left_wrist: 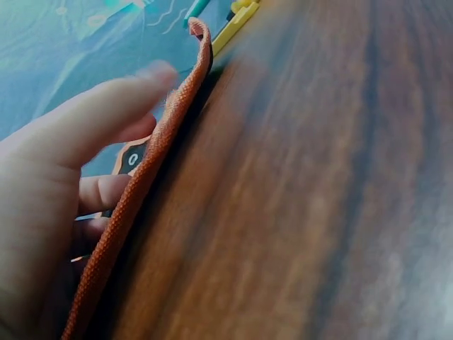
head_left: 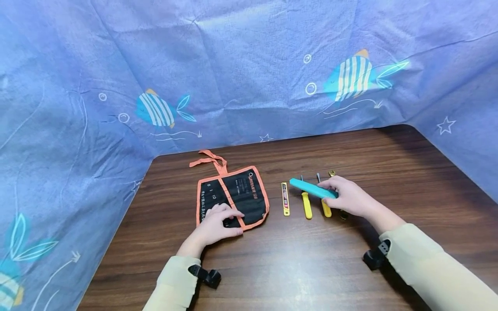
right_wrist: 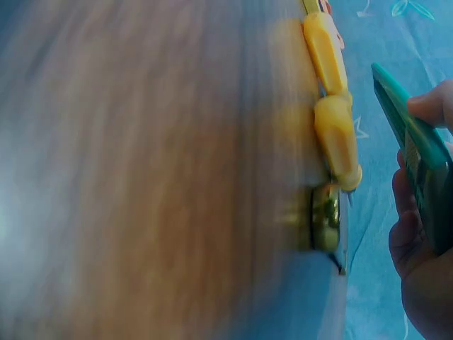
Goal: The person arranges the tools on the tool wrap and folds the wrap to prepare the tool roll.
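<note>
A black tool pouch with orange edging (head_left: 249,194) lies spread on the wooden table. My left hand (head_left: 219,222) rests on its lower edge, fingers loosely bent over the cloth; in the left wrist view the thumb is beside the orange border (left_wrist: 152,152). Between the thumb and fingers of my right hand (head_left: 348,196) is a long teal object (head_left: 311,188), gripped at its right end above the tools. The right wrist view shows the teal object (right_wrist: 417,134) raised off the table, thumb on one side and fingers on the other.
Under and left of the right hand lie two yellow-handled screwdrivers (head_left: 307,206) and a yellow strip-shaped item (head_left: 285,199). A brass-coloured wrench (head_left: 332,173) is partly covered by the hand. Orange ties (head_left: 212,160) extend behind the pouch. A blue fish-print cloth (head_left: 241,77) hangs behind the table.
</note>
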The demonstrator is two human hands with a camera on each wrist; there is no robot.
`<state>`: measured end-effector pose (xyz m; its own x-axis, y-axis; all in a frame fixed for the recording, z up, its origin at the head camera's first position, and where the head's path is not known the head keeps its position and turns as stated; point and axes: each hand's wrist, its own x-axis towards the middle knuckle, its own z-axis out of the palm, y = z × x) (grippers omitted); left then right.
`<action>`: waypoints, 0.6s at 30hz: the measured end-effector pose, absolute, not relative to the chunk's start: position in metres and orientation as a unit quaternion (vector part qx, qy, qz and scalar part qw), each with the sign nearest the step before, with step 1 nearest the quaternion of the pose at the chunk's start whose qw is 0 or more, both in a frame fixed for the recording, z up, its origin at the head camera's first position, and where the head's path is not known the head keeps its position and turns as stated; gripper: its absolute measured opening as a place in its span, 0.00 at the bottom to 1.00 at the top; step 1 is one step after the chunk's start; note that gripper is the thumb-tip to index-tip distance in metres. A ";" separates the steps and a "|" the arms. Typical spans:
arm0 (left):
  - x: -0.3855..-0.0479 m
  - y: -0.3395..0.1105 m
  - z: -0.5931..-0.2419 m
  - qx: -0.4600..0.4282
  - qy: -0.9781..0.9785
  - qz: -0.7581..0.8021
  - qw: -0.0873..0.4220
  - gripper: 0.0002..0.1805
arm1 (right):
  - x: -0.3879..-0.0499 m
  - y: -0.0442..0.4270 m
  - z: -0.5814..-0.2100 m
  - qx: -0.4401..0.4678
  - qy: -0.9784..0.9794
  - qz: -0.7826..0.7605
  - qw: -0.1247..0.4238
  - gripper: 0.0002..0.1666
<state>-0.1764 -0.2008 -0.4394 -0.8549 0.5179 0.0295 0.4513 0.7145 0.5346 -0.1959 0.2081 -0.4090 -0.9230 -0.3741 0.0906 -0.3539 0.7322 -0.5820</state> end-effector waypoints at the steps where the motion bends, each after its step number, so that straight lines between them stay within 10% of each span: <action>1: -0.177 -0.202 -0.440 0.262 0.923 0.274 0.060 0.19 | -0.196 0.205 -0.408 -0.203 0.928 -0.311 0.016 0.24; 18: -0.175 -0.199 -0.441 0.273 0.922 0.271 0.054 0.16 | -0.203 0.162 -0.399 -0.311 0.906 -0.286 0.038 0.21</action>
<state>-0.1748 -0.1987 -0.4409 -0.8455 0.5318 0.0480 0.4731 0.7045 0.5291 -0.2029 0.1622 -0.3995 -0.8036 -0.5850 0.1094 -0.5419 0.6432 -0.5410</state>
